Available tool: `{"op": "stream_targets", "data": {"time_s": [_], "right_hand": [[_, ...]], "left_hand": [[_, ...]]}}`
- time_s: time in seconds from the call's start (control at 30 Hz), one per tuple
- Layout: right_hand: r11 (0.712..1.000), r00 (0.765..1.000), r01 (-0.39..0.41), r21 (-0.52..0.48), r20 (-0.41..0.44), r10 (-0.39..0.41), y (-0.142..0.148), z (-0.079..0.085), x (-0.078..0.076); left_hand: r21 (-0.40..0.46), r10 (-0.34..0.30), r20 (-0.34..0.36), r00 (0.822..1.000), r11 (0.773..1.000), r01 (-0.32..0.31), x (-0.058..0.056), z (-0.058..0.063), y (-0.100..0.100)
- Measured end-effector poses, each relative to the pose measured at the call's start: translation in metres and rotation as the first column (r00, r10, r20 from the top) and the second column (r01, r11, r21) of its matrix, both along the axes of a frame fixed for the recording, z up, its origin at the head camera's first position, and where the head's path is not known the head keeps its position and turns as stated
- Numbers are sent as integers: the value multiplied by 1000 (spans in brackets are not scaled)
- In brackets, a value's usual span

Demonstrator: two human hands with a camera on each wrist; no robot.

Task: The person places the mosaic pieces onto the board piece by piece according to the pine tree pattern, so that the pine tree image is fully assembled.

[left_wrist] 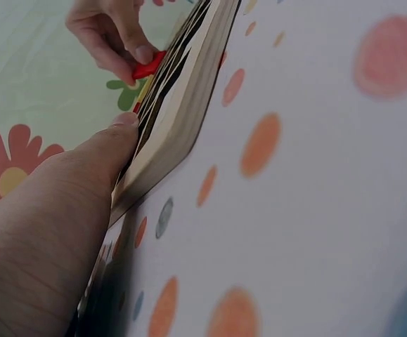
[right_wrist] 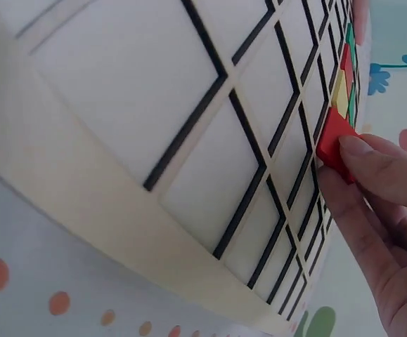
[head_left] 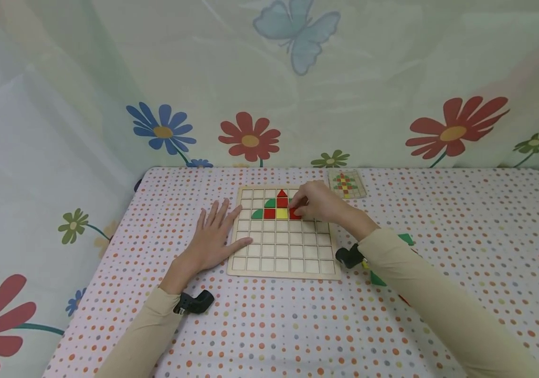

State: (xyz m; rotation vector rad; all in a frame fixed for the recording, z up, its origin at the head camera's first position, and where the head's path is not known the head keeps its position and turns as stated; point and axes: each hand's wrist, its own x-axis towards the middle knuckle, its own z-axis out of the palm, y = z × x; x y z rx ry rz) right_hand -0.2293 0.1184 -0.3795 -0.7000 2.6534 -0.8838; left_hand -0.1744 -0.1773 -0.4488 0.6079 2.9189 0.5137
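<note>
A wooden grid board (head_left: pixel 282 252) lies flat in front of me. My right hand (head_left: pixel 318 202) pinches a red square tile (right_wrist: pixel 337 144) between thumb and fingers, tilted at a cell just right of the yellow square tile (head_left: pixel 282 213). Left of the yellow tile sit another red square tile (head_left: pixel 269 213) and a green quarter-round tile (head_left: pixel 257 214). Above are a red triangle tile (head_left: pixel 282 193), a red square and a second green quarter-round. With fingers spread straight, my left hand (head_left: pixel 212 239) rests at the board's left edge, thumb on the frame.
A small pattern card (head_left: pixel 347 184) lies behind the board at the right. Loose tiles, including a green one (head_left: pixel 406 239), lie partly hidden under my right forearm. Polka-dot cloth covers the table (head_left: pixel 288 325), and a flowered backdrop (head_left: pixel 368 84) stands behind it.
</note>
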Motion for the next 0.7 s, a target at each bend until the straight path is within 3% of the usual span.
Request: {"op": "stream_targets", "data": {"time_s": [0.37,0.7], "right_hand": [[986,998,-18,166,-50,27,-16,10,4],[941,977,-57,332,-176,121,-24,8,10]], "left_hand": [[12,-3,-5,1000,1000,3,-2,1,0],[16,0,15,1000,1000,0,-1,1,-1]]}}
